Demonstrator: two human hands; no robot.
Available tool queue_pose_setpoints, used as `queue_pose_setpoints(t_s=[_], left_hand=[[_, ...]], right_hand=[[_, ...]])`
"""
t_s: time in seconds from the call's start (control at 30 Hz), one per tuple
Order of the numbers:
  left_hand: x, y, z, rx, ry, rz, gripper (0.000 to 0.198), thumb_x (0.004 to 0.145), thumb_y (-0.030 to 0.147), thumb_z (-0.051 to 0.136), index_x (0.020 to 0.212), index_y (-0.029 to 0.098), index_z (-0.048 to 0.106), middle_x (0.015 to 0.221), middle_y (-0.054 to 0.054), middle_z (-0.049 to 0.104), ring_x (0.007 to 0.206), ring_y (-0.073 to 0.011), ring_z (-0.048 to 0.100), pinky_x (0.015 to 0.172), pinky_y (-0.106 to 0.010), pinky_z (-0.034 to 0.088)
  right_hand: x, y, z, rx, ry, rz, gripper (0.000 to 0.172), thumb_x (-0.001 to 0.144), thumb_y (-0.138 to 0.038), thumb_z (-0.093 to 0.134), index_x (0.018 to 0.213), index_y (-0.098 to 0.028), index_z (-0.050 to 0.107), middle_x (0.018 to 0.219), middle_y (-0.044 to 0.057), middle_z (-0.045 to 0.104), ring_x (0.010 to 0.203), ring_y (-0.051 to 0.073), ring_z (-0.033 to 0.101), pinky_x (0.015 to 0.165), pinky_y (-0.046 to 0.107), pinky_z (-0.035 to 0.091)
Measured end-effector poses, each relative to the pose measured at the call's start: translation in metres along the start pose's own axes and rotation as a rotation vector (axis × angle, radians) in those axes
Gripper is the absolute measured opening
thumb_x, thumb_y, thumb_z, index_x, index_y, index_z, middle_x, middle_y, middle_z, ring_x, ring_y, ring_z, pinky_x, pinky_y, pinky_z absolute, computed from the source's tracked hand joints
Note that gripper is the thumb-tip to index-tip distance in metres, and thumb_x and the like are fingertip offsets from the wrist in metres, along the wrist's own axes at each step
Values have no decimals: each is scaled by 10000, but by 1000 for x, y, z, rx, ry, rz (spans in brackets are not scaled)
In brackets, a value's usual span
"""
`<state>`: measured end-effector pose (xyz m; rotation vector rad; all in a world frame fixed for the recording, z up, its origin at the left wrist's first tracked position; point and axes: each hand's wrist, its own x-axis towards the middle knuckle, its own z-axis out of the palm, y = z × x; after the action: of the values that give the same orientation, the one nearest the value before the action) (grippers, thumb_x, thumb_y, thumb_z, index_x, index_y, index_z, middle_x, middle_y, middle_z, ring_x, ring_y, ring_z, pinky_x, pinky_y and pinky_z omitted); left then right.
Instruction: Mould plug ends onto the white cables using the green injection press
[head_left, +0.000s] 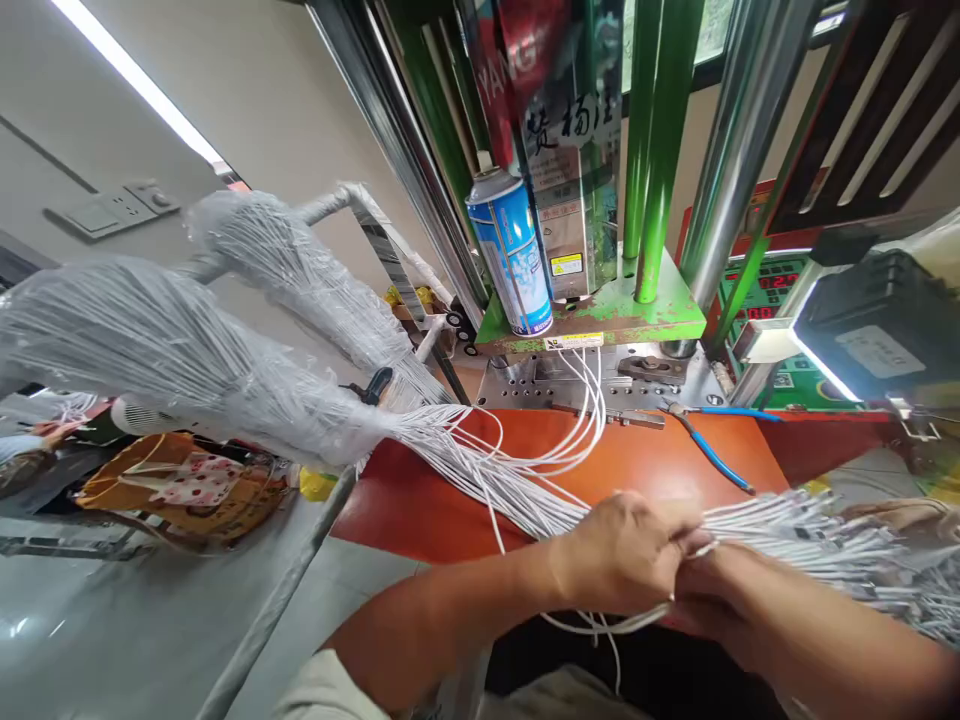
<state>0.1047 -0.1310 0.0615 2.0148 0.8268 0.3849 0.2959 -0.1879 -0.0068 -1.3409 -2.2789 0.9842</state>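
Note:
My left hand [634, 548] is closed, its fingers pinching a thin white cable in front of the bench edge. Close against it, my right hand [705, 590] is curled on the same cable, with its fingers partly hidden behind the left. A loop of white cable [637, 625] hangs below both hands. The thick bundle of white cables [480, 470] runs behind them across the orange bench top [637, 450]. To the right lie many cable ends with small connectors [840, 545]. Motion blurs the fingertips slightly.
A green press [652, 310] with steel columns stands behind the bench, holding a blue spray can [514, 255] on its ledge. Blue-handled pliers [712, 455] lie on the bench top. Plastic-wrapped cable bundles [187, 350] hang over a rack at left. A lit lamp [825, 360] is at right.

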Motion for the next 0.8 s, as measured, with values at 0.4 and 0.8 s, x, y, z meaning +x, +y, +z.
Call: queue_pose_setpoints(t_s=[0.4,0.8], left_hand=[[-9,-64,-7,-967,-87,-433,498,827,581,758,944,115,625,663,0,595,435,-67,511,431,-189,375],[52,-111,-25,-803,102,-426,581,765,642,750,977,126,586,688,-20,639,504,-158,649,461,-261,535]], right_hand=[[94,7,-34,569,261,107,609,945,-725,474,1229,-227,680,1120,99,735,865,245,721,720,365,601],[118,59,-7,-462,465,88,275,1020,-251,442,1149,-193,678,1021,116,661,987,297,579,793,414,476]])
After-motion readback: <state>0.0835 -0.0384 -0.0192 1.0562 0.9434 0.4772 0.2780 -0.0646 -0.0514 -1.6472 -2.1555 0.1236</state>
